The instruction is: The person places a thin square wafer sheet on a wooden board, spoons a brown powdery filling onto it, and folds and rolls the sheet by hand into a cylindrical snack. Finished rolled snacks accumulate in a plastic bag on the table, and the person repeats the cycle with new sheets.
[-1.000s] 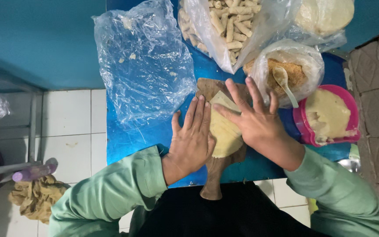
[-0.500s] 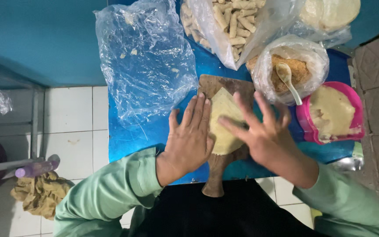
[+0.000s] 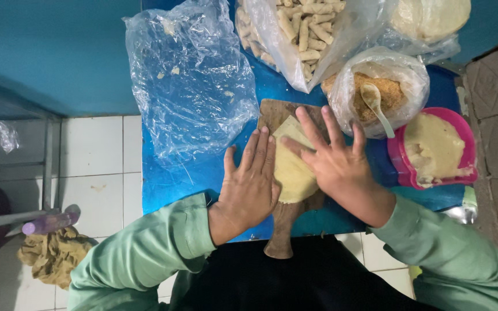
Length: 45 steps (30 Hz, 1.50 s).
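Two bare hands rest flat on a pale yellow wrapper sheet (image 3: 292, 167) that lies on a wooden paddle-shaped board (image 3: 283, 227), handle toward the person. The board sits on a blue table (image 3: 174, 178) against a teal wall (image 3: 47, 52); white floor tiles (image 3: 87, 155) show to the left, with a crumpled tan cloth (image 3: 53, 256) below them.

Left hand (image 3: 252, 184): palm down, fingers straight and together, covering the sheet's left edge; nothing grasped.

Right hand (image 3: 332, 158): palm down, fingers spread, pressing the sheet's right and upper part; nothing grasped.

The sheet shows between the two hands, touching both.

Behind the board: an empty clear plastic bag (image 3: 188, 80), a bag of rolled pieces (image 3: 301, 31), a bag of brown crumbs (image 3: 378, 95) holding a spoon (image 3: 374, 103), and a pink bowl (image 3: 399, 158) of pale paste.
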Each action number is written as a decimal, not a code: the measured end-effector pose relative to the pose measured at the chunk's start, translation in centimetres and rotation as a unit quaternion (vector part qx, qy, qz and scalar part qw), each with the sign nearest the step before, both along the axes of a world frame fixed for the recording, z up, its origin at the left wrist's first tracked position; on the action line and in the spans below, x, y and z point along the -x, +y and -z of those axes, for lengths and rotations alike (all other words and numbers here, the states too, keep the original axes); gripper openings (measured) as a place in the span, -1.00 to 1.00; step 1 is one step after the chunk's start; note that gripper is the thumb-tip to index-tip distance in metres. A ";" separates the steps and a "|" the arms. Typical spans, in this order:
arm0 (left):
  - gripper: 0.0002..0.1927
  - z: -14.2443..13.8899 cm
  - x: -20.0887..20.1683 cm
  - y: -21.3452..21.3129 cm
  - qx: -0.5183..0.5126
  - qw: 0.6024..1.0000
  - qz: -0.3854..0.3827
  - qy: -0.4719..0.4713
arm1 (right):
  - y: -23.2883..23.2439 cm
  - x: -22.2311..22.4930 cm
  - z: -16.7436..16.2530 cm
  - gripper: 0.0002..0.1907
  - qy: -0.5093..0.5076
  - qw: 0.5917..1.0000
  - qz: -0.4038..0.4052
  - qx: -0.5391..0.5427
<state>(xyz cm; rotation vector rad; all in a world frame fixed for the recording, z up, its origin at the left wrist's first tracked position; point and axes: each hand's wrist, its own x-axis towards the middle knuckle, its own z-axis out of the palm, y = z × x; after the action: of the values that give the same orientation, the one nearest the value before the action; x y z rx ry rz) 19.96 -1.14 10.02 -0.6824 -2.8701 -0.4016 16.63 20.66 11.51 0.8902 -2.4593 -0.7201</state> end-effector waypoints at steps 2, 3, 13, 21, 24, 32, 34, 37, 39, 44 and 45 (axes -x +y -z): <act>-0.19 0.1 -0.1 0.0 0.002 1.000 -0.001 0.005 | 0.0 0.8 0.3 -0.36 -0.016 0.999 0.021 0.022; -0.19 0.2 -0.2 0.0 0.003 1.000 -0.001 0.008 | 0.1 1.1 0.3 -0.36 -0.023 0.999 0.032 0.034; -0.20 0.0 -0.1 0.1 0.007 1.000 0.002 0.000 | -0.4 2.2 -0.4 -0.30 -0.146 0.980 0.018 0.134; -0.19 0.0 -0.1 0.1 0.011 1.000 -0.004 0.002 | -0.8 2.9 0.1 -0.37 -0.088 0.986 0.034 0.139; -0.19 0.0 -0.1 0.1 0.014 1.000 -0.005 0.005 | -1.2 2.9 0.3 -0.37 -0.077 0.988 0.055 0.121; -0.20 0.2 -0.2 0.2 0.008 1.000 -0.013 0.010 | -0.5 -1.2 -1.8 -0.34 -0.149 0.975 0.008 0.164; -0.21 0.3 -0.2 0.3 0.010 1.000 -0.012 0.009 | -0.4 -2.2 -1.7 -0.35 -0.149 0.975 0.017 0.161; -0.20 0.5 -0.2 0.4 0.014 1.000 -0.012 0.009 | 0.5 -2.8 -2.1 -0.43 -0.102 0.981 0.057 0.157; -0.19 0.5 -0.4 0.4 0.017 1.000 -0.009 0.006 | 0.9 -3.4 -2.3 -0.48 -0.098 0.979 0.091 0.155; -0.20 0.6 -0.8 0.9 0.020 1.000 -0.017 0.015 | -0.1 -4.7 -1.1 -0.32 -0.139 0.972 0.003 0.187; -0.20 0.7 -1.0 1.0 0.019 1.000 -0.019 0.013 | -0.1 -4.8 -0.9 -0.32 -0.133 0.975 0.008 0.175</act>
<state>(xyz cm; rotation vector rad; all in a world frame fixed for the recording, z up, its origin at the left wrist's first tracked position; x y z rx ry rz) 20.92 -0.15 9.35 -0.6336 -2.8681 -0.3305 21.45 20.60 12.45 0.8731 -2.7104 -0.1637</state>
